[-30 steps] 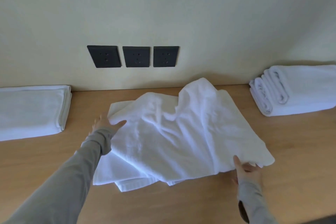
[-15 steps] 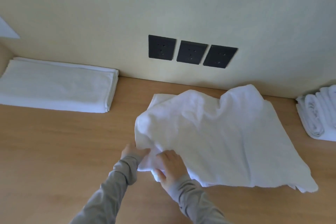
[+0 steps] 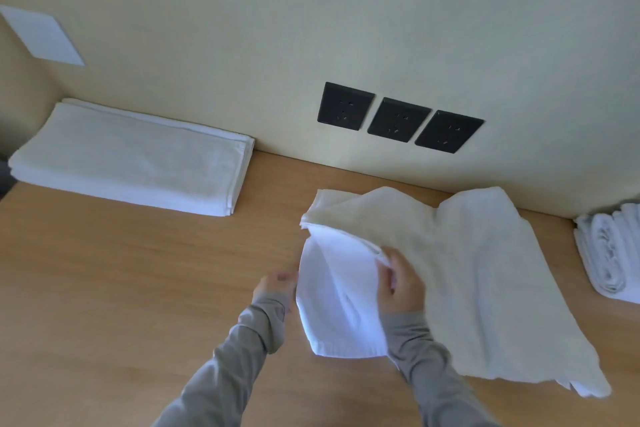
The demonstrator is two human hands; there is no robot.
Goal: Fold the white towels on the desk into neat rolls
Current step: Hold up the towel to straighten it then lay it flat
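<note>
My right hand (image 3: 401, 284) pinches the towel (image 3: 478, 270) by its hem to fold it over. My left hand (image 3: 277, 285) touches the flap; its grip is unclear.

Free passage: desk (image 3: 121, 288) front-left. Obstacles: folded stack (image 3: 131, 156) back-left, spread towel (image 3: 485, 270) centre-right, rolled towels (image 3: 613, 253) far right, wall (image 3: 311, 10) behind.

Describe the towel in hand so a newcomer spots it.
Find the three black wall sockets above the wooden desk. Below them lies a loose towel, one edge gripped by the right hand. Unlike the flat folded stack at left and the rolled towels at right, it is spread and rumpled.
</note>
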